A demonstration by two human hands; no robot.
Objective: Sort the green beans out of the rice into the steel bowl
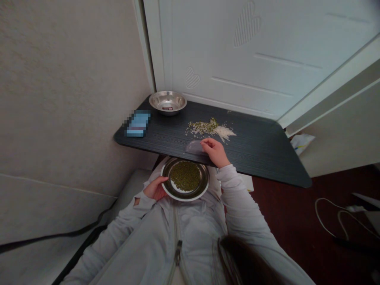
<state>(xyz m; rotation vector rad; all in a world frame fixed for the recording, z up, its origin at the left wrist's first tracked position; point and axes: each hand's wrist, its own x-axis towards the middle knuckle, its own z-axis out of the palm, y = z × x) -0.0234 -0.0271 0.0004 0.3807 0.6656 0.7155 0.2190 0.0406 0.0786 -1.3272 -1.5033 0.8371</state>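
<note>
My left hand point(156, 188) grips the left rim of a metal bowl point(204, 189), which sits in my lap just below the table edge. Small green beans point(185, 175), like mung beans, cover most of its bottom. Over the near part of the table, my right hand point(216, 151) pinches a clear, curved plastic scraper point(194, 147) that lies low against the tabletop. Just beyond it is a spread pile of green beans point(211, 124) mixed with white rice grains point(225, 132), the rice mostly at the right.
The dark table point(261, 146) stands against a white door point(208, 47). An empty-looking metal basin point(168, 103) with a small label inside is at its back left. A pixelated blue object point(138, 123) lies near the left edge. White cables point(323, 200) trail on the floor at right.
</note>
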